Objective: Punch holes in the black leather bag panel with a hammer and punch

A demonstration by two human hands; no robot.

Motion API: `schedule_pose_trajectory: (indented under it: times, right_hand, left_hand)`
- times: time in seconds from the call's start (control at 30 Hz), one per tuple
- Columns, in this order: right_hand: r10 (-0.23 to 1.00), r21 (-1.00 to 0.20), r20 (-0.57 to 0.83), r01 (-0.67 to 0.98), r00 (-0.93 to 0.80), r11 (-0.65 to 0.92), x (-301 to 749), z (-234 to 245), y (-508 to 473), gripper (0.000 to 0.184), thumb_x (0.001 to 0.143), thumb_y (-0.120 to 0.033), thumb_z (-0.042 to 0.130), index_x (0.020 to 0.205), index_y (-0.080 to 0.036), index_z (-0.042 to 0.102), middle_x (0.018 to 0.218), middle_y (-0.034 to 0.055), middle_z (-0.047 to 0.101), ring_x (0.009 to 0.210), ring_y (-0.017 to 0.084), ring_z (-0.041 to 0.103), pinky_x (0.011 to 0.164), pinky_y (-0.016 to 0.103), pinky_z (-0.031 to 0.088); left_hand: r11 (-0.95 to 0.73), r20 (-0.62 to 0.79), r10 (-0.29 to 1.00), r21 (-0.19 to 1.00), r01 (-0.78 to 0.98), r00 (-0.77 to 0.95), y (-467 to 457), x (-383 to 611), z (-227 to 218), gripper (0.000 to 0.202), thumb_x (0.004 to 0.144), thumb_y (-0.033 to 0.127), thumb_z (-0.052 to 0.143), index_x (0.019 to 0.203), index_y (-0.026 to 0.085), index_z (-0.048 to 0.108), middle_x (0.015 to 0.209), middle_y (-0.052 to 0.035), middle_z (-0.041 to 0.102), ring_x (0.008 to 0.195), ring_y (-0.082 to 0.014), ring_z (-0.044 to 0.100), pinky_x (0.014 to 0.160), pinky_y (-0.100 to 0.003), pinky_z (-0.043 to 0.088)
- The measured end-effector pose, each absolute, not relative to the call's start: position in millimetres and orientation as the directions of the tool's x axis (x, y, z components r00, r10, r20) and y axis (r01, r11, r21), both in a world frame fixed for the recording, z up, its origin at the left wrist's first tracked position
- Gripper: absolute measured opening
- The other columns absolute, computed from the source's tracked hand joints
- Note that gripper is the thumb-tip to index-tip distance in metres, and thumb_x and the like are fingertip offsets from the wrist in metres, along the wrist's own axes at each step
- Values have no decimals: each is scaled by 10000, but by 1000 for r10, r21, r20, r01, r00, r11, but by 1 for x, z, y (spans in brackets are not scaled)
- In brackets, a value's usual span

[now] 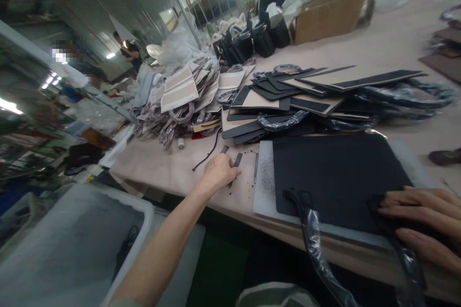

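- Pinches a dark flat strip (237,159) in the left hand (220,170), just left of the frame's centre, with the grip drawn narrow, thumb against fingers.
- Shows a short dark piece (224,149) just past the knuckles there; cannot tell whether touched by the hand.
- Spreads the right hand (425,216) in from the right edge, resting over one end of a plastic-wrapped black handle (315,244) — cannot tell whether with the grip closed on it.
- Lies beneath that hand, in the right half of the frame: a black panel (338,168) on a pale grey slab (264,180), with both lengths of the handle hanging toward the bottom edge.
- Has a thin metal rod (256,168) on the tabletop (154,163) just left of the slab, and, left of centre, a black cord (208,154) and a small white spool (181,144).
- Heaps black-and-tan panels (259,98) right of upper centre, next to beige panels (180,87) left of it.
- Stands black bags (263,41) beside a cardboard box (329,17) along the top — blurred at the edges.
- Fills the lower left with a whitish bin (147,208); includes a person (133,55) farther off, upper left.
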State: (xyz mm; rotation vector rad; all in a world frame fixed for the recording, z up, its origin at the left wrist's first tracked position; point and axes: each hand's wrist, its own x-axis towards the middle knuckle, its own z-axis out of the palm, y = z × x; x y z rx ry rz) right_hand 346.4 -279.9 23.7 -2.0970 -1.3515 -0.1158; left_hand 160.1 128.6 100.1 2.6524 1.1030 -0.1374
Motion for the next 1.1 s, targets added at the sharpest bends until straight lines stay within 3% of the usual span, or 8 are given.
schedule_pose_trajectory:
  times: [0.1, 0.27, 0.33, 0.43, 0.57, 0.73, 0.87, 1.1]
  right_hand:
    - [819, -412, 429, 889, 381, -198, 344, 34, -276, 260, 1000, -452, 530, 1244, -457, 621, 1251, 51, 689, 1241, 325, 592, 966, 604, 523]
    - [844, -476, 445, 877, 299, -59, 327, 75, -261, 140, 1018, -333, 560, 1131, -303, 636, 1126, 60, 672, 1049, 250, 632, 820, 417, 549]
    - [846, -511, 439, 858, 302, -41, 324, 82, -257, 125, 1019, -298, 565, 1105, -254, 644, 1108, 67, 652, 1015, 230, 612, 825, 387, 524]
    - [846, -547, 426, 836, 320, -41, 323, 81, -257, 139, 1023, -278, 561, 1097, -210, 657, 1100, 83, 638, 1011, 227, 583, 858, 390, 491]
    - [849, -572, 421, 820, 320, -25, 323, 80, -259, 156, 1027, -282, 558, 1101, -198, 666, 1099, 95, 635, 1015, 233, 574, 867, 397, 472]
    - [850, -571, 428, 821, 306, -8, 324, 80, -259, 150, 1029, -269, 557, 1121, -199, 652, 1106, 103, 635, 1015, 237, 571, 883, 412, 462]
    - [861, -576, 412, 818, 299, -8, 326, 77, -260, 163, 1031, -267, 550, 1140, -189, 642, 1124, 103, 624, 1040, 237, 562, 933, 431, 437]
    - [860, -571, 415, 821, 296, -7, 327, 76, -261, 147, 1027, -258, 557, 1128, -184, 634, 1113, 88, 628, 1017, 220, 577, 982, 433, 408]
  left_hand:
    - [-702, -233, 651, 180, 689, 723, 132, 165, 102, 160, 762, 326, 755, 684, 202, 690, 712, -34, 685, 759, -208, 640, 636, -299, 377]
    - [-739, -289, 586, 194, 645, 757, 137, 163, 104, 180, 759, 231, 677, 599, 175, 615, 580, -35, 604, 613, -189, 575, 566, -290, 332]
    - [-649, -323, 582, 369, 665, 746, 141, 158, 103, 177, 768, 298, 665, 658, 164, 629, 567, -25, 605, 558, -177, 569, 538, -269, 363]
    - [-323, -334, 581, 742, 587, 742, 143, 149, 102, 335, 682, 438, 759, 790, 137, 659, 658, -20, 664, 557, -159, 611, 539, -244, 486]
    - [-87, -213, 576, 944, 318, 789, 116, 146, 106, 497, 639, 470, 881, 903, 110, 664, 830, -75, 744, 671, -184, 707, 601, -254, 602]
    - [86, -76, 574, 996, 33, 816, 51, 174, 106, 503, 727, 423, 897, 1007, 137, 592, 863, -59, 761, 768, -231, 765, 671, -319, 666]
    - [200, -57, 451, 979, -39, 891, 11, 195, 94, 524, 797, 343, 868, 1200, 173, 579, 909, -33, 770, 842, -226, 781, 688, -286, 673]
    - [53, 55, 298, 996, -74, 953, -12, 201, 81, 146, 915, 174, 720, 1048, 153, 665, 960, -43, 787, 906, -158, 772, 853, -213, 642]
